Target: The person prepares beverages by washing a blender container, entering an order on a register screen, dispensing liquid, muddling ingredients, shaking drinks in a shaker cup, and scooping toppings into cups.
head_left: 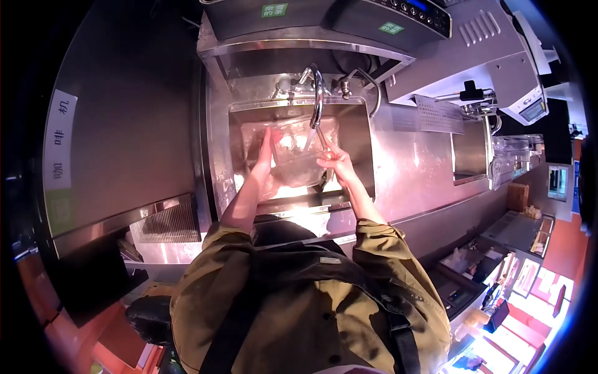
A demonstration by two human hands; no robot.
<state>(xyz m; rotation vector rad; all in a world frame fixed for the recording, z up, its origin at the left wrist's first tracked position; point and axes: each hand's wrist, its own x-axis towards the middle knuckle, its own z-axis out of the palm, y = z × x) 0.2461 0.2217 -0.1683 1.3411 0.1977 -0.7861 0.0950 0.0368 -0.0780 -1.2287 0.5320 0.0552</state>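
Note:
A clear plastic container (298, 169) is held over the steel sink (362, 140), below the curved chrome faucet (318, 93). Water appears to run from the spout into it. My left hand (268, 151) presses along the container's left side, fingers pointing away from me. On the right side, my right hand (338, 162) grips the container's edge with curled fingers close to the spout. The container's base and the sink floor are partly lost in glare and reflections.
A second, thinner tap (374, 87) stands right of the faucet. Steel counter (411, 149) extends rightward to a perforated plate (440, 114) and a small recessed basin (468, 153). Machines with green labels (274, 10) sit behind the sink. A large dark panel (124, 124) rises at left.

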